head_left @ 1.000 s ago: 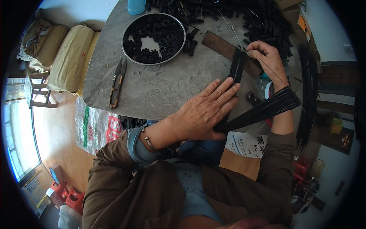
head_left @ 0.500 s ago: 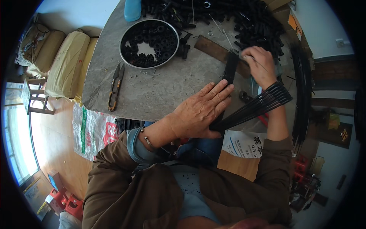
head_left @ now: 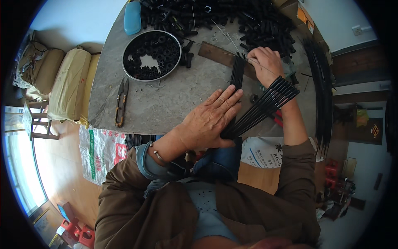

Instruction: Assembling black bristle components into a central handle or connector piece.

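My left hand (head_left: 212, 118) lies flat with its fingers stretched out, pressing on slender black rods at the table's near edge. Beyond its fingertips, a tight row of black rods (head_left: 237, 70) reaches over a brown wooden bar (head_left: 215, 54). A second, fanned bundle of black rods (head_left: 263, 106) spreads from beside the left thumb to the right, its tips in front of my right forearm. My right hand (head_left: 267, 62) is closed in a pinch on a thin metal needle (head_left: 259, 65), close to the ends of the row. Part of the rods is hidden under the left hand.
A round metal-rimmed tray (head_left: 125, 66) holds small black rings. Orange-handled snips (head_left: 121, 106) lie left. Many black tubular parts (head_left: 269, 27) are heaped at the back beside a blue bottle (head_left: 132, 18). Long black strands (head_left: 321, 91) hang along the right edge.
The whole view has shifted slightly, moving the table things leftward. The rod row beyond my left fingertips looks more spread at its ends. The needle stays in my right hand.
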Available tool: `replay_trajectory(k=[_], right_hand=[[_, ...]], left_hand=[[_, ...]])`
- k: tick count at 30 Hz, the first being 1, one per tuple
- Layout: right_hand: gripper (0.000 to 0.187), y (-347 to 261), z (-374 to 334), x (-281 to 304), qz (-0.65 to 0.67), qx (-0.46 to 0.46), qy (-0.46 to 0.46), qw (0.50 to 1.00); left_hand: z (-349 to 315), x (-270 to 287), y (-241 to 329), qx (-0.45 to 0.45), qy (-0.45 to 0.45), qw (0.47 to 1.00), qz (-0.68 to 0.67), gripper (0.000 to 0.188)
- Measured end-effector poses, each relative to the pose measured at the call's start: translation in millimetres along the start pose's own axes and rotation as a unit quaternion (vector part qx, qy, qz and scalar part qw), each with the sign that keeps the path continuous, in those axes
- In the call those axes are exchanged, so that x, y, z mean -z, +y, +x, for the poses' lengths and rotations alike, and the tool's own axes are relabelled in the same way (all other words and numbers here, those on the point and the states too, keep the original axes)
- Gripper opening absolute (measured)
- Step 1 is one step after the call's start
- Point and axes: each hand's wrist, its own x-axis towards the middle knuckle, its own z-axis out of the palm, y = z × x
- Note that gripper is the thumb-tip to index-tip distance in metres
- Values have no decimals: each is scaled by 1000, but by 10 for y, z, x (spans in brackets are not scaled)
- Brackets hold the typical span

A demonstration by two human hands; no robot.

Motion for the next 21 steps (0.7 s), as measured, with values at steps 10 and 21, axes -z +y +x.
replay_trajectory(k=[10, 21], right_hand=[[13, 772, -375, 303, 100, -174, -4, 980], [8, 736, -392, 250, 39, -57, 30, 997]], left_hand=[[-76, -7, 72, -5, -18, 1000, -7, 105], [-74, 12, 112, 4, -33, 999, -6, 93]])
